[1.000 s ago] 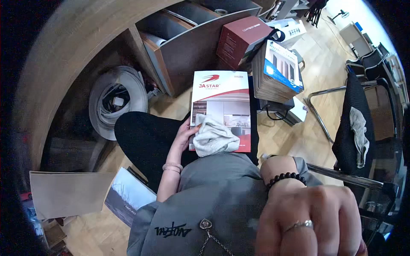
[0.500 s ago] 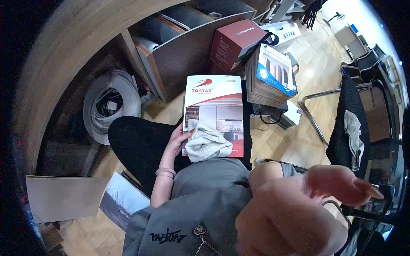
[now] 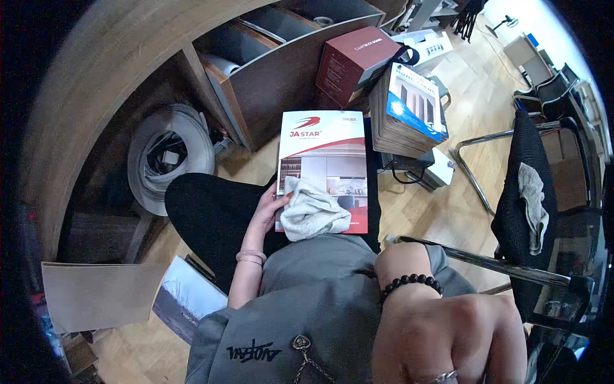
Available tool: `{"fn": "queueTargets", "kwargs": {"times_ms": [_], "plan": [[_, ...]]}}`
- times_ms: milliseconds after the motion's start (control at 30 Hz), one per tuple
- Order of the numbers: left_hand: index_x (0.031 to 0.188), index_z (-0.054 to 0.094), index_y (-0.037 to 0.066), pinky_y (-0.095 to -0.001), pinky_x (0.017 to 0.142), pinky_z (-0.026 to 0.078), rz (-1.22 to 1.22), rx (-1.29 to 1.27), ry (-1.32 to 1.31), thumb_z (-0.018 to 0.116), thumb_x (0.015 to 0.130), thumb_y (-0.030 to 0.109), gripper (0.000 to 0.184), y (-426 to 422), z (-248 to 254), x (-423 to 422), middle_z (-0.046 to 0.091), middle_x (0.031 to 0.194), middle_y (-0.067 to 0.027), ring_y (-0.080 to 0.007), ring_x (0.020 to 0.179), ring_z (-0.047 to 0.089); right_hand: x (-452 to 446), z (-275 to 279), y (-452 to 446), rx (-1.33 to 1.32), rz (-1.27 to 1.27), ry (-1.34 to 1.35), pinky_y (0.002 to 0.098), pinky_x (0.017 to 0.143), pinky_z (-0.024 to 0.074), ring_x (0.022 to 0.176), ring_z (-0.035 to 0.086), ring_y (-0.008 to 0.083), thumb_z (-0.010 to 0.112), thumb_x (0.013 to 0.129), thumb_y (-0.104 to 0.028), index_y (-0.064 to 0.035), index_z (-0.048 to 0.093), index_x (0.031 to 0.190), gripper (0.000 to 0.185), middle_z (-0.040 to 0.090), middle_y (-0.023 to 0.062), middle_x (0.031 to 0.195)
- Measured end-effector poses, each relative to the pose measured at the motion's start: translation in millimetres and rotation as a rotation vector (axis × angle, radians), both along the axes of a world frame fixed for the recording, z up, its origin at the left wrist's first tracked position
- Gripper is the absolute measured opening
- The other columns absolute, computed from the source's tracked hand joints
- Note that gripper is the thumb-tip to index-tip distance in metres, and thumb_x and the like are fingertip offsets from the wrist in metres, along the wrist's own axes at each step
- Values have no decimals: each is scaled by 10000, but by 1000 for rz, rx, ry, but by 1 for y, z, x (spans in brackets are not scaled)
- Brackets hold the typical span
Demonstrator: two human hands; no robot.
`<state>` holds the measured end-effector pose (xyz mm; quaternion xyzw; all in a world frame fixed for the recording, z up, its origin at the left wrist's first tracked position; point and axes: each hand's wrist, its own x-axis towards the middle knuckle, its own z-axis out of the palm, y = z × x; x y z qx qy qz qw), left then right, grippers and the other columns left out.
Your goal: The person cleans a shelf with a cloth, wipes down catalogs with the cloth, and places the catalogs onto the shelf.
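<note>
A JA STAR catalogue [image 3: 323,137] lies across my lap, its white and red cover facing up. My left hand [image 3: 263,210] grips its left edge, thumb on the cover and the other fingers hidden underneath. A crumpled pale cloth [image 3: 313,211] rests on the lower part of the cover, against the left thumb. Close to the camera at lower right is my right hand [image 3: 451,339], back of the hand up, wearing a ring and a black bead bracelet [image 3: 412,280]. Its fingers are bent and closed; the fingertips are cut off, so anything in them is hidden.
A thick stack of sample boards [image 3: 406,121] and a dark red box [image 3: 355,61] stand beyond my lap. Coiled edging strip [image 3: 144,182] sits in the cabinet at left. A metal-framed chair [image 3: 473,182] and a black-covered one with a cloth [image 3: 532,205] are right.
My right hand has moved down and turned, so its bracelet and knuckles now show instead of the blurred thumb side. The left hand, catalogue and cloth stay as they were.
</note>
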<state>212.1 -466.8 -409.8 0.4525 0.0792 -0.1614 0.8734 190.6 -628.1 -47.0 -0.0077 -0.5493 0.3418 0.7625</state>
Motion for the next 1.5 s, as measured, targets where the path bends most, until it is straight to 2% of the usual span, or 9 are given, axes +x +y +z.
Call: {"fn": "queueTargets", "kwargs": {"times_ms": [300,533,833,933,967,1100,1233,1333,1500], "plan": [[1325,386,18,-318,961,417,0,-60,24,633,782,12,597,1,0,1,547,1220,-90,-177,1104,539,-5,-2,-3,-12,-157,-37,386,703,559,448,403,161,524,895,-122,17,497,548,375,403,78,473],[1320,393,17,-316,947,430,-6,-66,58,646,780,31,596,0,8,1,554,1207,-97,-174,1078,556,-22,-24,-19,-145,435,592,285,505,488,609,567,184,542,862,-388,-46,548,751,360,520,93,587],[1315,396,17,-317,943,438,3,-66,30,657,778,48,598,1,-5,1,557,1200,-99,-174,1075,559,-39,-8,-11,-209,203,864,303,510,481,490,519,182,563,840,-438,-26,580,852,412,562,80,688],[1317,391,17,-318,947,437,3,-92,8,656,779,49,601,0,2,0,555,1201,-98,-173,1079,556,-21,-15,17,197,181,539,376,689,554,450,406,167,536,875,-92,10,494,527,365,402,80,468],[1317,391,17,-318,947,437,4,-92,9,656,779,49,601,0,2,0,555,1201,-98,-173,1079,556,-16,-13,13,196,182,540,376,689,554,450,406,167,536,875,-92,10,494,527,365,402,80,468],[1322,383,16,-319,947,439,-6,-93,17,652,779,41,607,0,2,1,552,1205,-98,-174,1086,552,-6,0,-6,-59,-93,159,360,666,549,455,413,171,557,855,-85,0,497,512,358,422,80,478],[1327,377,16,-321,947,441,9,-60,26,651,779,34,613,0,1,1,548,1210,-100,-176,1093,548,-4,-2,-6,12,-216,-32,353,675,548,477,450,180,564,854,-110,-12,516,518,353,451,84,489],[1331,371,15,-318,944,444,10,-74,10,655,776,34,624,0,2,0,542,1219,-102,-178,1095,547,-4,-10,-2,257,-629,-279,378,766,541,564,547,214,534,877,-142,-24,529,524,372,486,111,494],[1333,369,16,-319,956,431,-4,-63,31,658,777,39,627,0,7,0,540,1223,-102,-181,1102,541,-18,-40,5,-70,-1021,-20,444,888,443,456,490,224,338,949,-341,-66,501,617,461,508,78,542]]}}
